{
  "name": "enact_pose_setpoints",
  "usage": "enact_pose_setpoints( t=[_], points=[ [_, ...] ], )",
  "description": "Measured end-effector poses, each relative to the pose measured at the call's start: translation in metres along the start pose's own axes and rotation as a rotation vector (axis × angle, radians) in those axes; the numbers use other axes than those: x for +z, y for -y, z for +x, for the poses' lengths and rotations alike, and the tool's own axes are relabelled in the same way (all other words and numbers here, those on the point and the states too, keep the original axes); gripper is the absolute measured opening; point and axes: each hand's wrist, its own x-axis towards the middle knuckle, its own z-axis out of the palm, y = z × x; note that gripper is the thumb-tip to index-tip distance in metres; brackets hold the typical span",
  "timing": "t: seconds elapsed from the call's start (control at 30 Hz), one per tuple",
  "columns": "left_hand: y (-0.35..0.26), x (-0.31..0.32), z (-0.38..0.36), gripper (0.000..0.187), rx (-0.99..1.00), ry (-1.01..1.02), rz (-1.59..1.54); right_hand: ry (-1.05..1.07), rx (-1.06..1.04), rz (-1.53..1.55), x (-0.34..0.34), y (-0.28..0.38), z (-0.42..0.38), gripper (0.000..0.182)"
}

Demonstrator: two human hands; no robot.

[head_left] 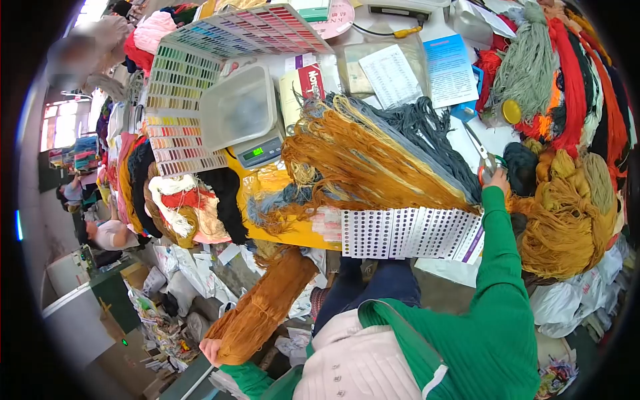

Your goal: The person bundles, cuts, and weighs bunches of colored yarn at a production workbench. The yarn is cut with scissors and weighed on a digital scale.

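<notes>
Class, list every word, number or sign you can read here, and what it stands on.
"Non", the rest unclear: red label
"KNZO" perhaps, blurred: pink disc
Green digits, too small to be sure: scale display
Too small to read: blue sheet, white printed sheet, colour shade card

My left grip [212, 350] holds brown yarn skein [267, 308], near worktop [297, 235]. My right grip [497, 179] holds scissors [483, 153] by handles. Plastic tub [238, 107] sits on digital scale [260, 153].
</notes>
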Motion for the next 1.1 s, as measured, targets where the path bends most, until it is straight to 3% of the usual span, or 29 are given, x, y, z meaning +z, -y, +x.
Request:
enact_pose_setpoints(
  t=[0.07, 0.2, 0.3, 0.4, 0.43, 0.47, 0.53, 0.57, 0.67, 0.7, 0.8, 0.83, 1.0, 1.07, 1.1],
  points=[
    [0.023, 0.015, -0.001, 0.019, -0.222, 0.113, 0.044, 0.025, -0.009, 0.016, -0.002, 0.002, 0.006, 0.057],
    [0.046, 0.03, -0.013, 0.02, -0.105, 0.1, 0.086, 0.001, 0.042, -0.052, 0.002, -0.007, 0.015, 0.052],
    [0.002, 0.024, -0.013, 0.019, -0.12, 0.165, 0.042, 0.108, -0.045, -0.057, -0.009, -0.009, 0.015, 0.052],
    [0.03, 0.089, -0.018, 0.019, -0.17, 0.345, 0.193, 0.142, -0.12, -0.202, 0.002, -0.022, 0.028, 0.058],
    [0.035, 0.11, -0.022, 0.019, -0.162, 0.394, 0.23, 0.107, -0.096, -0.208, 0.016, -0.031, 0.036, 0.069],
    [0.038, 0.128, -0.025, 0.019, -0.153, 0.446, 0.266, 0.228, -0.053, -0.246, 0.003, -0.025, 0.038, 0.07],
    [0.051, 0.155, -0.032, 0.016, -0.043, 0.528, 0.315, 0.469, 0.042, -0.318, -0.057, 0.011, 0.023, 0.071],
    [0.053, 0.159, -0.035, 0.015, 0.01, 0.569, 0.337, 0.463, -0.004, -0.281, -0.068, 0.017, 0.016, 0.071],
    [0.044, 0.144, -0.034, 0.012, 0.495, 0.139, 1.05, 0.41, -0.148, -0.204, -0.087, 0.015, 0.001, 0.071],
    [0.023, 0.13, -0.028, 0.013, 0.28, 0.408, 1.052, 0.375, -0.202, -0.202, -0.086, 0.01, -0.006, 0.071],
    [-0.007, 0.105, -0.013, 0.012, 0.106, 0.475, 0.9, 0.316, -0.219, -0.201, -0.105, 0.003, -0.034, 0.071],
    [-0.022, 0.096, -0.01, 0.011, 0.212, 0.445, 0.975, 0.304, -0.201, -0.204, -0.114, 0.004, -0.047, 0.07],
    [-0.062, 0.058, 0.016, 0.015, 0.058, 0.417, 0.503, 0.158, -0.206, 0.01, -0.121, -0.018, -0.106, 0.073],
    [-0.073, 0.047, 0.036, 0.017, -0.01, 0.406, 0.321, 0.086, -0.242, 0.44, -0.125, -0.012, -0.138, 0.071],
    [-0.073, 0.046, 0.044, 0.022, -0.123, 0.573, 0.197, 0.034, -0.289, 0.736, -0.126, 0.003, -0.154, 0.07]
  ],
)
